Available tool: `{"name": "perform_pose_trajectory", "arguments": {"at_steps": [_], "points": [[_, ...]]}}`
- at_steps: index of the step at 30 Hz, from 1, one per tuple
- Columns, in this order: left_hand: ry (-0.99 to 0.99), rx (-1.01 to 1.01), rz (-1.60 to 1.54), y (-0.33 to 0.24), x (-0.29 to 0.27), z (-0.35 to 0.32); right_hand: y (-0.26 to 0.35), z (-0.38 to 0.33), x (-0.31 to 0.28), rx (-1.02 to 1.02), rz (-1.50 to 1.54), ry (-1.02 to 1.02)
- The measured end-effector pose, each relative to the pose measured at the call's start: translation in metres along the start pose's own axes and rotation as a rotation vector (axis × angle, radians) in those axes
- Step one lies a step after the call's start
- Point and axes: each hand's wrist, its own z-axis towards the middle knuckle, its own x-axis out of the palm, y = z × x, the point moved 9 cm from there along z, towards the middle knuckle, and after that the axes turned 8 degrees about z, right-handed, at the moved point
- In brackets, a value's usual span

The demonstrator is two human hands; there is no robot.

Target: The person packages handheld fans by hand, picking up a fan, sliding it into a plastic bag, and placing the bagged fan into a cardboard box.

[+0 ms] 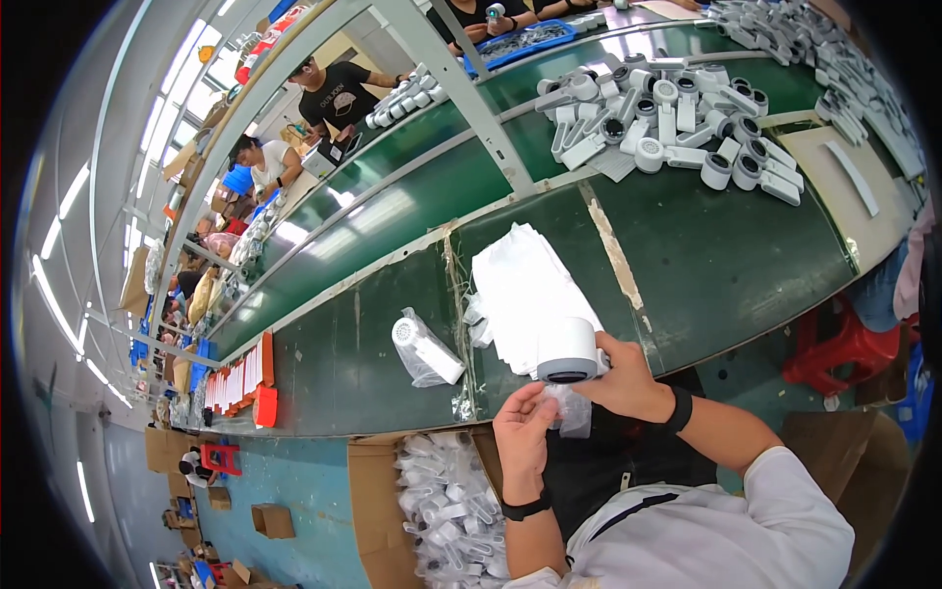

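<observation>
My right hand (pixel 628 381) is wrapped round a white hair dryer (pixel 566 348), its short round barrel ending in a grey ring and a dark opening. Below the barrel hangs a clear plastic bag (pixel 574 414); the hand partly hides the dryer's handle. My left hand (pixel 525 427) is closed, thumb and fingers pinched at the bag's edge just under the dryer. Behind them a stack of white bags (pixel 525 285) lies on the green bench (pixel 363 334). Left of the stack rests another dryer (pixel 427 351), wrapped in clear plastic.
Many loose dryers (pixel 667 123) are heaped at the back right. A cardboard box (pixel 378 510) of bagged dryers stands on the floor below the bench. Orange-edged cards (pixel 240 378) sit at the bench's left end. A metal post (pixel 461 93) rises behind; a red stool (pixel 844 348) stands right.
</observation>
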Motion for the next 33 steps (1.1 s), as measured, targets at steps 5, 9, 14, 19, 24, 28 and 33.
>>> {"name": "perform_pose_trajectory", "arguments": {"at_steps": [5, 9, 14, 19, 24, 28, 33], "points": [[-0.065, 0.107, 0.297, -0.005, -0.003, -0.002, -0.001, -0.002, 0.004, 0.045, -0.030, 0.035], [-0.165, 0.091, 0.323, -0.008, -0.002, -0.004, 0.013, -0.006, -0.005, -0.101, -0.038, -0.084], [-0.432, 0.337, 0.417, -0.021, -0.005, -0.017, 0.012, -0.027, -0.007, 0.090, 0.118, -0.112], [-0.258, 0.337, 0.300, -0.007, 0.024, -0.019, -0.019, -0.023, 0.003, 0.335, 0.247, -0.112], [-0.192, 0.148, -0.165, 0.012, 0.009, -0.006, -0.020, -0.014, 0.009, 0.363, 0.434, -0.083], [-0.177, 0.091, -0.379, 0.004, 0.009, -0.002, -0.023, -0.021, 0.013, 0.420, 0.517, -0.118], [-0.280, 0.099, -0.288, 0.003, 0.002, 0.000, -0.024, -0.032, 0.017, 0.476, 0.508, -0.127]]}}
